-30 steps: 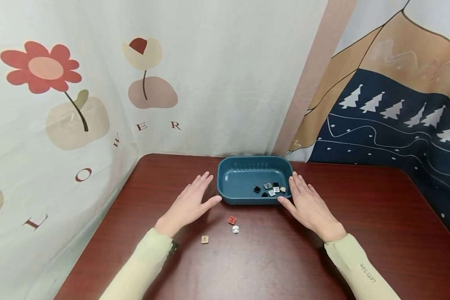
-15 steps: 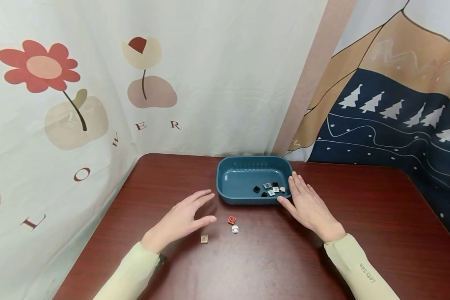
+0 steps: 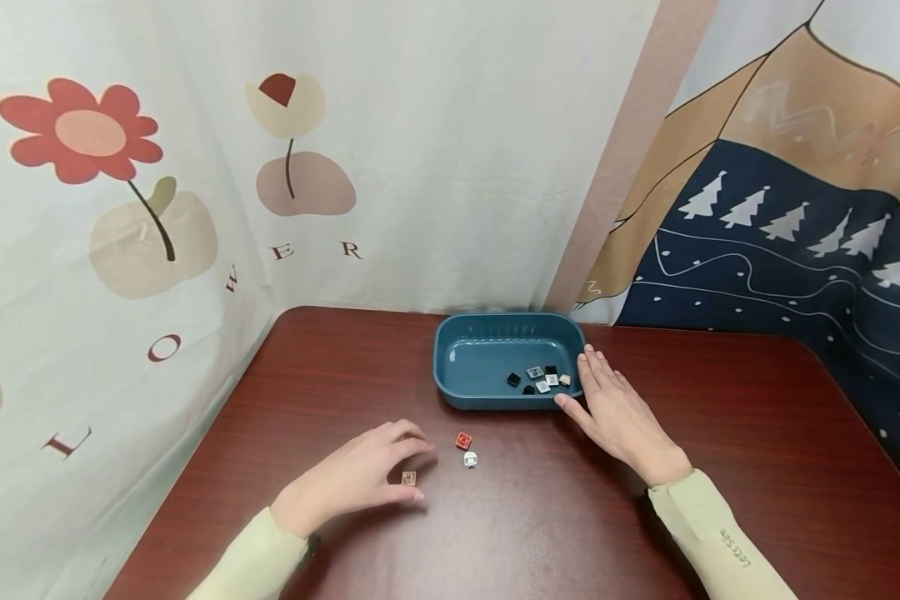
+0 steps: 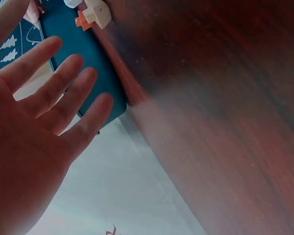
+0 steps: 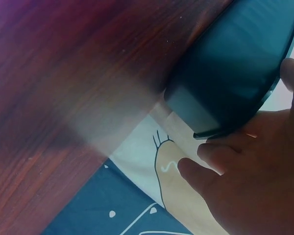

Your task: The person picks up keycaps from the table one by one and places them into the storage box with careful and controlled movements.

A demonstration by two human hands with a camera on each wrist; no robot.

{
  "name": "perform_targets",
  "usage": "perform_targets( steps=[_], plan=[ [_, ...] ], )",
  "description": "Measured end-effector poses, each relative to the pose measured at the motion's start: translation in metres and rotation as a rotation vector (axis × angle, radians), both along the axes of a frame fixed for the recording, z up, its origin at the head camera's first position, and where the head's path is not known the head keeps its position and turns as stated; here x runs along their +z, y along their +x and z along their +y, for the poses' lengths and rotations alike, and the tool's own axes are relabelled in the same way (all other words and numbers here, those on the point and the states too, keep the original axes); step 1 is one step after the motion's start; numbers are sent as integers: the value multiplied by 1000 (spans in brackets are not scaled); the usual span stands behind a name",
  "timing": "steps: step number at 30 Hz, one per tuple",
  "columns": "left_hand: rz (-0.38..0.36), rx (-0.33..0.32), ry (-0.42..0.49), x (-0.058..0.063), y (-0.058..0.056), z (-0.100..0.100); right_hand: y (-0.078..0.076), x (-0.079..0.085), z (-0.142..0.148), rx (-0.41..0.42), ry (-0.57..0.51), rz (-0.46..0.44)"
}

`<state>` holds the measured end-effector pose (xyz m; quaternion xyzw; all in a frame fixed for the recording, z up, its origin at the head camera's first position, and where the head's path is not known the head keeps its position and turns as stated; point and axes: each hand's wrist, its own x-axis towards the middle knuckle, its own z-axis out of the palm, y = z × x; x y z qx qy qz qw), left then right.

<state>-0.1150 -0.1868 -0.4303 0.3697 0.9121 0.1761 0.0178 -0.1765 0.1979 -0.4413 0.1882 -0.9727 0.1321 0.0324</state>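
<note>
In the head view my left hand (image 3: 348, 477) hovers low at the table's left middle, thumb and fingers spread apart around a beige keycap (image 3: 408, 478). Nothing is held in it. Just right of those fingertips lie a red keycap (image 3: 462, 441) and a white keycap (image 3: 470, 459). The left wrist view shows the beige keycap (image 4: 102, 14) large, overlapping the red one. My right hand (image 3: 621, 421) rests against the right end of a blue tray (image 3: 465, 402), fingers straight along its wall and thumb at the front rim. Several black, grey, white and pinkish keycaps (image 3: 543, 386) lie inside the tray.
The dark red-brown wooden table (image 3: 540, 525) carries everything. A white curtain (image 3: 450, 150) with printed flowers hangs behind and to the left. Toward the right is a navy and tan printed cloth (image 3: 780, 250) along the table's edge.
My left hand has left the tray's left end and come down and toward me, to the beige keycap, its fingers bending more. My right hand, tray and keycaps stay put.
</note>
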Motion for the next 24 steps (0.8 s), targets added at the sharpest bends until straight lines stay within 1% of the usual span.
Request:
perform_targets(
  steps=[5, 9, 17, 24],
  plan=[
    [18, -61, -18, -5, 3, -2, 0, 0, 1, 4, -6, -1],
    [28, -90, -24, -6, 5, -4, 0, 1, 1, 4, -7, -4],
    [6, -105, -56, -5, 6, -4, 0, 0, 0, 11, -13, -6],
    [51, -132, -106, -8, 3, -2, 0, 1, 1, 14, -21, -7]
  ],
)
